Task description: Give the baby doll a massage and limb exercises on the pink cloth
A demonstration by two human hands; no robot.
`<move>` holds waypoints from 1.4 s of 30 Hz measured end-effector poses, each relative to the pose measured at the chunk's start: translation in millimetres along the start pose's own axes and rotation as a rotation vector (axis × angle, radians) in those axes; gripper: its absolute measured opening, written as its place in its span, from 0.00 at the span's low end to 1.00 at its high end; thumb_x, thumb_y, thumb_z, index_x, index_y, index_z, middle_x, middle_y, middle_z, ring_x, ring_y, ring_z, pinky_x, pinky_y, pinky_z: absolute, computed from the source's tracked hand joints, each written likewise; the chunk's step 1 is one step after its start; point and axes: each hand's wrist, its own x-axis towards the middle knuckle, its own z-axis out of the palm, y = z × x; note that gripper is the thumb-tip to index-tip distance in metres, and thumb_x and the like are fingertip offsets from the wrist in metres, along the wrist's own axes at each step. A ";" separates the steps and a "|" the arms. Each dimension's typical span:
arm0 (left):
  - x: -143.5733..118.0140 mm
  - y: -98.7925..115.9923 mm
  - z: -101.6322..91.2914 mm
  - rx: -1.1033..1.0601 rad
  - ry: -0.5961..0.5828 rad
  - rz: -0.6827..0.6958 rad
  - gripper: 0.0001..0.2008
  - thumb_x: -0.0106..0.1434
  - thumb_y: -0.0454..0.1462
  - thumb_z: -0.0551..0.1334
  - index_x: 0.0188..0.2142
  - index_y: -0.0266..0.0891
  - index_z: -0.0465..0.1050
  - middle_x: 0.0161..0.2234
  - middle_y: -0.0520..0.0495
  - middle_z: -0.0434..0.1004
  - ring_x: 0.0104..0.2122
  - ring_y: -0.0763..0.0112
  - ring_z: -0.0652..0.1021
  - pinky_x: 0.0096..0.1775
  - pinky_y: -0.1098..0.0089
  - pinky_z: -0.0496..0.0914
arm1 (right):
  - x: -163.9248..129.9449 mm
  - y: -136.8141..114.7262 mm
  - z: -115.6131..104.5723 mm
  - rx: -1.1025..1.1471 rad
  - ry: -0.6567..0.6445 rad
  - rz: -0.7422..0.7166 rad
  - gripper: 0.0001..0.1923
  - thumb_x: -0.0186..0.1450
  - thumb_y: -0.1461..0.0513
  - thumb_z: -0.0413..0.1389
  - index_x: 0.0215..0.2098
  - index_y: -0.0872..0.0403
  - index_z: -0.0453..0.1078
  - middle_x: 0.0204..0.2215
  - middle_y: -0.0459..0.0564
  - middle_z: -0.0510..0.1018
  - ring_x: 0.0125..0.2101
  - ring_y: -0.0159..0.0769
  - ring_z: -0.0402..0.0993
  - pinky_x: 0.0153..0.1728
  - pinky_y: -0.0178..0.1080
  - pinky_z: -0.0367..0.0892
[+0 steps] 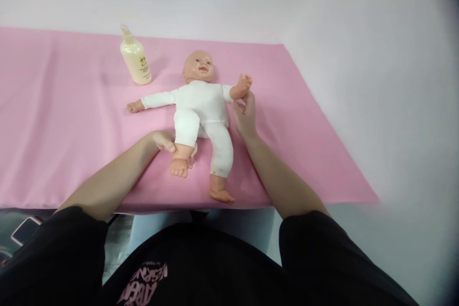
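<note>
A baby doll (202, 100) with a white cloth body lies on its back on the pink sheet, its head toward the wall. My left hand (165, 142) is wrapped round the doll's lower leg on the left side, thumb in front and fingertips showing beyond the ankle; that leg is bent and raised. With my right hand (246, 112) I hold the doll's forearm on the right side, just below its small hand, which points upward. Part of my right fingers is hidden behind that arm. The doll's other arm and other leg lie stretched out on the sheet.
A pale yellow pump bottle (136, 60) stands on the pink sheet (71, 124), up and left of the doll. The table's front edge runs close to my body. A white wall rises behind and to the right. A phone-like object (27, 230) shows at lower left.
</note>
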 end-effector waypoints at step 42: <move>4.6 1.7 -8.7 0.154 -0.295 -0.021 0.41 0.37 0.73 0.76 0.32 0.43 0.74 0.23 0.40 0.80 0.38 0.42 0.86 0.53 0.43 0.81 | 7.3 10.9 -7.8 0.126 0.065 0.088 0.40 0.75 0.31 0.53 0.75 0.41 0.58 0.74 0.61 0.70 0.70 0.63 0.76 0.56 0.64 0.84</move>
